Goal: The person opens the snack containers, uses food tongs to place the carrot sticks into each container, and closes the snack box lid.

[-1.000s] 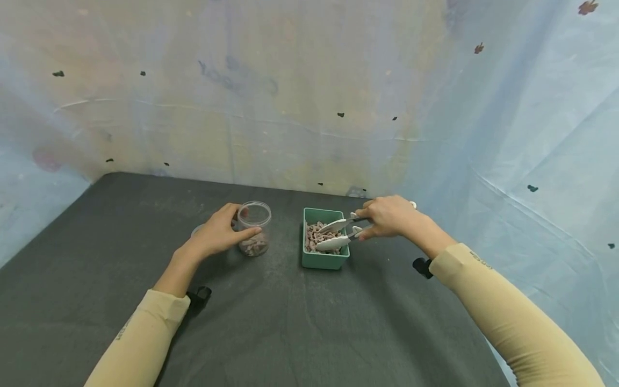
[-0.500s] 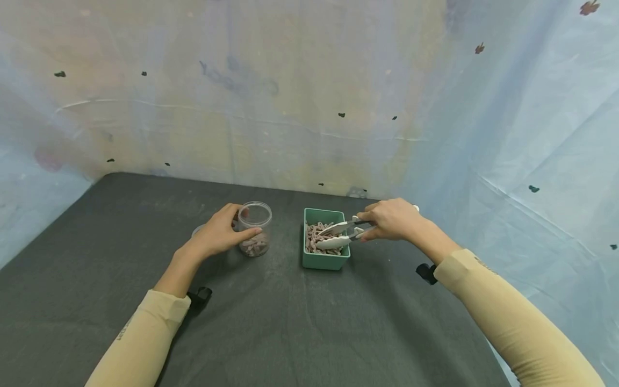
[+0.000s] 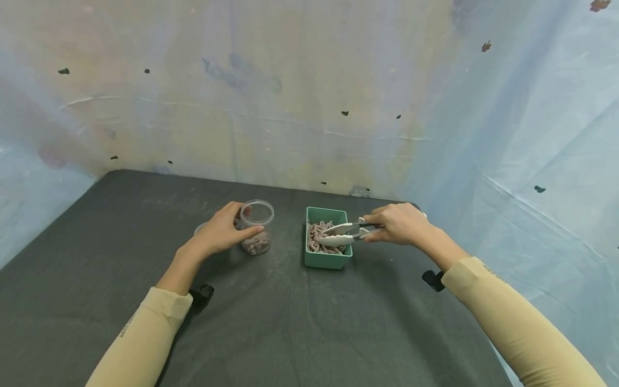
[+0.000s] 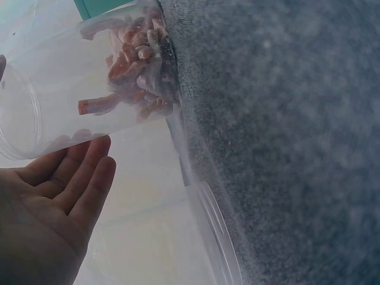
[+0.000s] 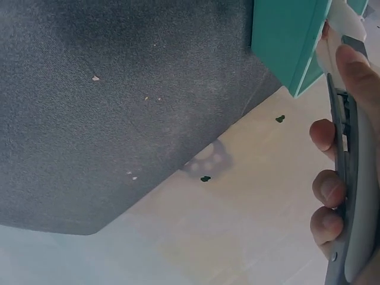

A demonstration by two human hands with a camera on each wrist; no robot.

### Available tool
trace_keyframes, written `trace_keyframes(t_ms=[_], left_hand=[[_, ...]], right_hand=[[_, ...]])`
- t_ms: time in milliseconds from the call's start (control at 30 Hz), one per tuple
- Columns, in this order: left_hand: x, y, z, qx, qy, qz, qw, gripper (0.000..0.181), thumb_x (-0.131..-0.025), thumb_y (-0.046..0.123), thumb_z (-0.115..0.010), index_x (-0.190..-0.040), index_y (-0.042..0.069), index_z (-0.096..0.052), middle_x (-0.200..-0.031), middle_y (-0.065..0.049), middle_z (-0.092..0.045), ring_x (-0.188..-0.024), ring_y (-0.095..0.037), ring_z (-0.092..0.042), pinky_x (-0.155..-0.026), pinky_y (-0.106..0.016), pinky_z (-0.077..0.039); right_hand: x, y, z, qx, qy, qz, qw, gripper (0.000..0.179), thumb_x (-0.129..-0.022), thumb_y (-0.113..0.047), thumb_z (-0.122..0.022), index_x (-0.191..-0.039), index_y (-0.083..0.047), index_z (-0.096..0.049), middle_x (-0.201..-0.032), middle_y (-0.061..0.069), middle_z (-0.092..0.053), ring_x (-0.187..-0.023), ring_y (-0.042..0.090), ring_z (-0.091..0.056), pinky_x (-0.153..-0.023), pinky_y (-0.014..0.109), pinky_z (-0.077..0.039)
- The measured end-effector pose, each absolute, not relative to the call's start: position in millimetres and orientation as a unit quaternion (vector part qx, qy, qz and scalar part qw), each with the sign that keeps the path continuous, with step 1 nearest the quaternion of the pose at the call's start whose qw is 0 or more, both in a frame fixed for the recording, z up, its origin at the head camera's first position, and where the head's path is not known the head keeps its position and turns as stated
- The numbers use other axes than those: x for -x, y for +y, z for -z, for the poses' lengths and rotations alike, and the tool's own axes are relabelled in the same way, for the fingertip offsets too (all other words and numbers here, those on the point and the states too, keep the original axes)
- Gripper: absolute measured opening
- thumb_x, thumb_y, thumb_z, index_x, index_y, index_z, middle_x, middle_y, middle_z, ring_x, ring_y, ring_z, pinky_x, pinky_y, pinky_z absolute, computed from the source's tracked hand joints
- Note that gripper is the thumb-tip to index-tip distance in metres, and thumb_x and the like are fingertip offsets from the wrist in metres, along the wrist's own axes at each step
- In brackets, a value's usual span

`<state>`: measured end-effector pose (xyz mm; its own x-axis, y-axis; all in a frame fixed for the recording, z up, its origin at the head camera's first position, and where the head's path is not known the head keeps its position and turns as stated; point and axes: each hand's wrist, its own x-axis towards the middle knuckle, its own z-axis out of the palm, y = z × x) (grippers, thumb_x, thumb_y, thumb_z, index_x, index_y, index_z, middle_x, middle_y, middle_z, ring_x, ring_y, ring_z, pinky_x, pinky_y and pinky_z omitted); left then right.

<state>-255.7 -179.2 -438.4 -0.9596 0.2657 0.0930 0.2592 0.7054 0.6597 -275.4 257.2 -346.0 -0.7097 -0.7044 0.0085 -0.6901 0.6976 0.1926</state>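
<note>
My left hand [image 3: 217,231] holds a clear plastic jar [image 3: 263,244] near its open rim, thumb on the near side and fingers on the far side. Pinkish-brown short curled pieces [image 4: 133,71] lie at the jar's bottom. To the right, a green rectangular container [image 3: 328,262] is partly filled with similar pieces [image 3: 319,246]. My right hand [image 3: 398,223] grips grey-handled tongs [image 3: 337,240] with white tips. The tips reach over the container's right rim into the pieces, close together. In the right wrist view, fingers wrap the tongs' handle [image 5: 360,196].
A clear round plastic piece with a ridged rim [image 4: 217,237] stands on the dark cloth-covered table [image 3: 290,322] beside the jar, mostly hidden by my left hand in the head view. A pale plastic sheet [image 3: 290,107] hangs behind the table.
The tongs' tips have drawn closer together among the pieces, and my right hand has shifted slightly right. My left hand and the jar stay put; the head view has shifted a little.
</note>
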Motion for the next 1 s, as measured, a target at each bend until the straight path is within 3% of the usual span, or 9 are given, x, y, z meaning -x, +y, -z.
trace_keyframes(t_ms=[333,567,867,1000], left_hand=[[255.0,-177.8,437.7,-0.140,0.924,-0.357,0.004,0.075,-0.097,0.059,-0.067,-0.138,0.000,-0.050,-0.137,-0.022,-0.050,-0.121,-0.040,-0.053,-0.095,-0.059,-0.048],[254.7,-177.8,438.6,-0.140,0.923,-0.359,0.004,0.075,-0.097,0.060,-0.067,-0.138,-0.001,-0.050,-0.137,-0.022,-0.050,-0.120,-0.040,-0.053,-0.095,-0.058,-0.048],[255.7,-178.1,439.4,-0.142,0.922,-0.360,0.004,0.075,-0.097,0.059,-0.067,-0.139,-0.001,-0.050,-0.137,-0.021,-0.050,-0.119,-0.039,-0.053,-0.094,-0.058,-0.048],[256.3,-178.1,440.0,-0.143,0.923,-0.358,0.002,0.073,-0.098,0.059,-0.067,-0.138,0.000,-0.051,-0.137,-0.021,-0.050,-0.120,-0.039,-0.053,-0.095,-0.058,-0.048]], right_hand=[[272.9,264.5,353.7,-0.349,-0.935,0.055,0.039,0.059,-0.087,-0.052,-0.081,-0.132,-0.014,-0.074,-0.127,0.010,-0.073,-0.098,0.029,-0.074,-0.066,0.042,-0.057],[270.0,270.3,361.7,-0.334,-0.941,0.029,0.045,0.059,-0.088,-0.053,-0.079,-0.133,-0.014,-0.074,-0.128,0.014,-0.072,-0.105,0.036,-0.073,-0.074,0.049,-0.059],[265.1,276.7,373.7,-0.317,-0.947,-0.015,0.046,0.065,-0.088,-0.053,-0.079,-0.138,-0.012,-0.069,-0.130,0.018,-0.070,-0.096,0.034,-0.074,-0.062,0.041,-0.056],[264.6,279.7,377.2,-0.310,-0.949,-0.034,0.046,0.066,-0.087,-0.052,-0.080,-0.139,-0.012,-0.069,-0.126,0.015,-0.073,-0.081,0.024,-0.070,-0.056,0.034,-0.050]])
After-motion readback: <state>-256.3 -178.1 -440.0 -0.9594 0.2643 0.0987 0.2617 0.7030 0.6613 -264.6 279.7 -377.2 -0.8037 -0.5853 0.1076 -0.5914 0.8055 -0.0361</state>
